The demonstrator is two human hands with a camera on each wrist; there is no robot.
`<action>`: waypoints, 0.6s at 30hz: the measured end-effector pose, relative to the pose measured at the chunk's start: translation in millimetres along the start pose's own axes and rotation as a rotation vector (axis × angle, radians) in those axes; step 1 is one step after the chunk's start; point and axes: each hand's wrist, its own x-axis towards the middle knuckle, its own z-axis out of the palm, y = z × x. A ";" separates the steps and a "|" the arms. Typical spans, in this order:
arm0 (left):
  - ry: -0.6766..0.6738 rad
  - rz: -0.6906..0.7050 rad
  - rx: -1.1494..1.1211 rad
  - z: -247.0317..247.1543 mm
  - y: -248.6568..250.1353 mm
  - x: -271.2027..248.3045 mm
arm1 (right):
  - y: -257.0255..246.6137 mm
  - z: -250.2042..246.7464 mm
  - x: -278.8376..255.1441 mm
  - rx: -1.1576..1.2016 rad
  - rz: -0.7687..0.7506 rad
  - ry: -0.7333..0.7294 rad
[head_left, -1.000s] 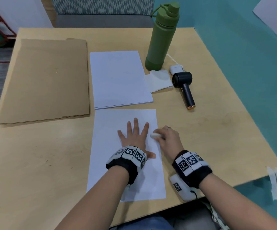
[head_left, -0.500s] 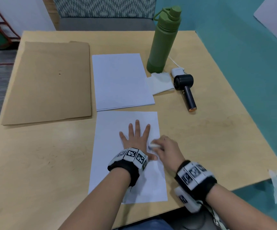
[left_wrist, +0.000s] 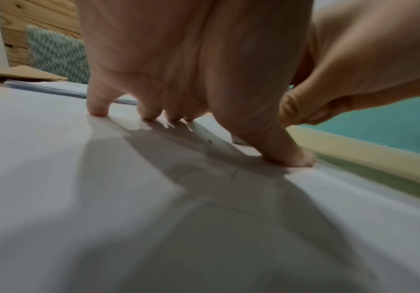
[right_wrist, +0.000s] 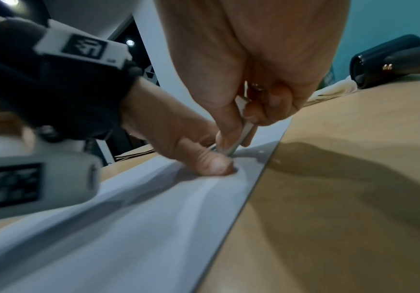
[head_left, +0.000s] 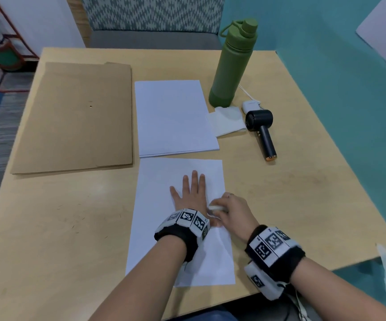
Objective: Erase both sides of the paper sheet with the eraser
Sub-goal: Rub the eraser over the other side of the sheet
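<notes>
While my left hand (head_left: 193, 193) lay spread flat on the paper sheet (head_left: 161, 218), my right hand's fingers (head_left: 227, 200) pinched the eraser (head_left: 215, 208), which lay just beside the left thumb (right_wrist: 203, 160).

Office-like room, wooden desk (head_left: 303, 193), paper stack (head_left: 173, 117), upholstered chair (head_left: 152, 22)

Right hand (right_wrist: 254, 65) pinches white eraser (right_wrist: 240, 138) against paper sheet (right_wrist: 153, 228); left hand (right_wrist: 178, 138) thumb presses sheet beside it, wooden table (right_wrist: 341, 198).
</notes>
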 end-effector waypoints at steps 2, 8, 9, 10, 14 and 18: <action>-0.002 0.015 -0.005 0.3 -0.1 -0.4 | -1.4 -5.8 9.5 -0.032 0.006 -0.015; -0.001 0.023 0.002 -0.4 -2.8 -2.1 | -9.4 -11.9 46.3 -0.017 0.067 0.113; 0.002 0.024 -0.006 -0.7 -3.1 -2.6 | -7.6 -9.2 38.6 -0.015 0.062 0.106; 0.006 0.027 -0.015 -0.8 -3.1 -3.4 | -4.3 -5.9 28.8 -0.018 0.055 0.084; 0.003 0.038 -0.031 -1.0 -3.8 -5.0 | 8.3 -3.1 1.6 0.033 0.060 -0.029; 0.021 0.082 -0.061 -3.4 -10.1 -4.6 | 15.2 -8.8 6.7 0.276 0.143 -0.011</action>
